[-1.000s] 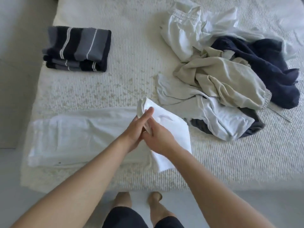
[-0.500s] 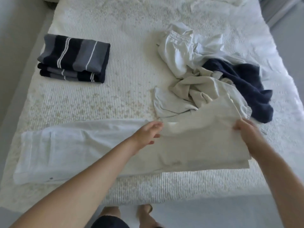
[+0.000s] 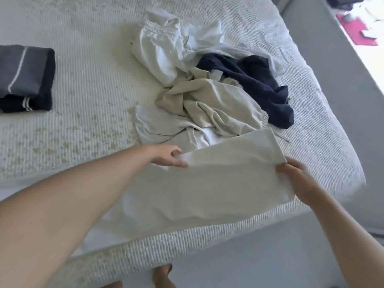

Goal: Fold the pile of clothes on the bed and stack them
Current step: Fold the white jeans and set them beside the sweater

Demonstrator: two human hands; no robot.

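Observation:
A long white garment lies flat along the near edge of the bed. My left hand pinches its upper edge near the middle. My right hand grips its right end, slightly lifted. Behind it sits the unfolded pile: white shorts with an elastic waistband, a beige piece, a dark navy piece, pale grey items. A folded dark striped garment rests at the far left of the bed.
The bed has a white ribbed cover; its near edge runs diagonally below my arms. Grey floor lies to the right and in front. A pink item sits on the floor at top right. My feet show at the bottom.
My hands were together at the garment's folded end, then my right hand drew that end out to the right. The view has swung right and the garment now lies spread.

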